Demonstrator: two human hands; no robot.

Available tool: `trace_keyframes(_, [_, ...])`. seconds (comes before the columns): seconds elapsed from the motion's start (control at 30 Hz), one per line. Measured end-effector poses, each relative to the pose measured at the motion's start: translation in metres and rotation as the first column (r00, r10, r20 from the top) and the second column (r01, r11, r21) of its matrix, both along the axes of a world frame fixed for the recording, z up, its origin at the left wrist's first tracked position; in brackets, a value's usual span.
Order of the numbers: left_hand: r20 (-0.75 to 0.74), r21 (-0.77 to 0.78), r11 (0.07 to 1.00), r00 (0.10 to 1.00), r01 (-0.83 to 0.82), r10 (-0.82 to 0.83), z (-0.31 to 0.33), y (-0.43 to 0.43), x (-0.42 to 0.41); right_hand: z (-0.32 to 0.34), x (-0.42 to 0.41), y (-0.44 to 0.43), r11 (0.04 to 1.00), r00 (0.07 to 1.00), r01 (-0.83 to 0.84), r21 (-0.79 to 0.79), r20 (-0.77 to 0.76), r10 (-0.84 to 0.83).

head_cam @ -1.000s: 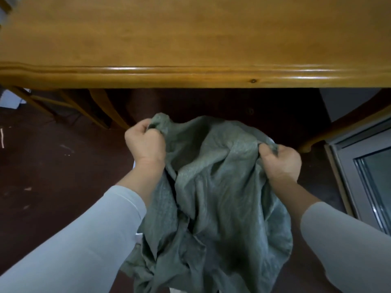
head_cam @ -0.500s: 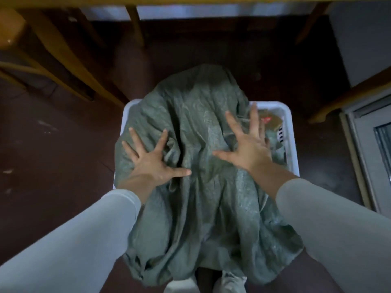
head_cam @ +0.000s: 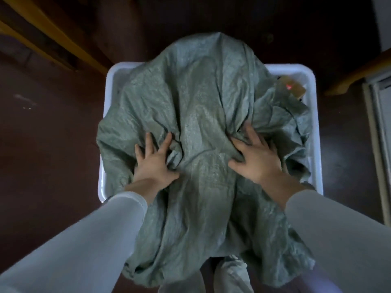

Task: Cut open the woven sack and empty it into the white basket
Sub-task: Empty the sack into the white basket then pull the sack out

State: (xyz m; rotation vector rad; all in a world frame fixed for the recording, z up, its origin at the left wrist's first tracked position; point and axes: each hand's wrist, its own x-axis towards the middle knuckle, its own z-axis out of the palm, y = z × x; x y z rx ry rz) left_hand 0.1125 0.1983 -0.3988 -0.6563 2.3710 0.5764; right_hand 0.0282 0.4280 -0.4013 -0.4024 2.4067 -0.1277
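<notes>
Hands, left hand [head_cam: 153,163] and right hand [head_cam: 255,158], press woven sack [head_cam: 196,115] over white basket [head_cam: 313,115].

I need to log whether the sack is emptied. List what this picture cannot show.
- Inside of the white basket: head view, the woven sack drapes over nearly all of it.
- Whether the sack is empty: its opening is not visible.
- Brown item with a red mark: partly under the sack, too blurred to identify.
- Left hand and right hand: grip unclear, fingers sink into folds.
</notes>
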Motion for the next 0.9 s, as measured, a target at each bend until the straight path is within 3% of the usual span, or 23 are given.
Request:
trace_keyframes(0.07, [-0.228, -0.116, 0.988, 0.971, -0.102, 0.073, 0.015, 0.006, 0.019, 0.015, 0.017, 0.008, 0.997, 0.94, 0.051, -0.063, -0.334, -0.069])
trace_keyframes(0.1, [-0.264, -0.158, 0.971, 0.956, -0.177, 0.131, 0.021, 0.009, 0.028, 0.022, 0.024, 0.014, 0.992, 0.886, 0.102, -0.075, -0.446, -0.125])
trace_keyframes(0.13, [-0.251, -0.176, 0.942, 0.939, -0.285, 0.237, 0.025, 0.011, 0.037, 0.026, 0.03, 0.021, 0.983, 0.869, 0.171, -0.059, -0.461, -0.179])
trace_keyframes(0.2, [-0.134, -0.146, 0.832, 0.844, -0.536, 0.52, 0.029, 0.015, 0.052, 0.031, 0.042, 0.035, 0.927, 0.894, 0.367, 0.078, -0.304, -0.328])
trace_keyframes(0.27, [-0.017, -0.072, 0.736, 0.738, -0.673, 0.674, 0.032, 0.018, 0.063, 0.032, 0.053, 0.043, 0.786, 0.804, 0.595, 0.168, -0.107, -0.585])
trace_keyframes(0.33, [0.082, -0.024, 0.744, 0.74, -0.668, 0.668, 0.031, 0.019, 0.075, 0.028, 0.064, 0.047, 0.58, 0.567, 0.805, 0.125, 0.125, -0.814])
trace_keyframes(0.37, [0.122, 0.001, 0.76, 0.754, -0.65, 0.645, 0.03, 0.016, 0.079, 0.025, 0.07, 0.047, 0.567, 0.537, 0.817, 0.108, 0.22, -0.815])
trace_keyframes(0.4, [0.144, 0.003, 0.78, 0.772, -0.626, 0.619, 0.029, 0.011, 0.081, 0.025, 0.074, 0.046, 0.622, 0.58, 0.773, 0.122, 0.26, -0.772])
trace_keyframes(0.47, [0.126, -0.052, 0.835, 0.825, -0.548, 0.55, 0.037, -0.003, 0.077, 0.032, 0.074, 0.04, 0.721, 0.702, 0.689, 0.072, 0.181, -0.689])
trace_keyframes(0.5, [0.11, -0.067, 0.849, 0.842, -0.525, 0.529, 0.046, -0.012, 0.072, 0.042, 0.067, 0.036, 0.724, 0.713, 0.69, 0.028, 0.15, -0.685])
trace_keyframes(0.63, [0.011, 0.043, 0.854, 0.855, -0.518, 0.518, 0.091, -0.038, 0.033, 0.094, 0.008, 0.032, 0.567, 0.583, 0.808, -0.161, 0.073, -0.809])
trace_keyframes(0.77, [-0.122, 0.182, 0.857, 0.854, -0.482, 0.507, 0.141, -0.043, -0.009, 0.137, -0.031, 0.031, 0.499, 0.534, 0.807, -0.316, 0.028, -0.845])
trace_keyframes(0.9, [-0.256, 0.371, 0.757, 0.725, -0.538, 0.64, 0.177, -0.036, -0.043, 0.165, -0.048, 0.026, 0.326, 0.387, 0.795, -0.512, 0.013, -0.922])
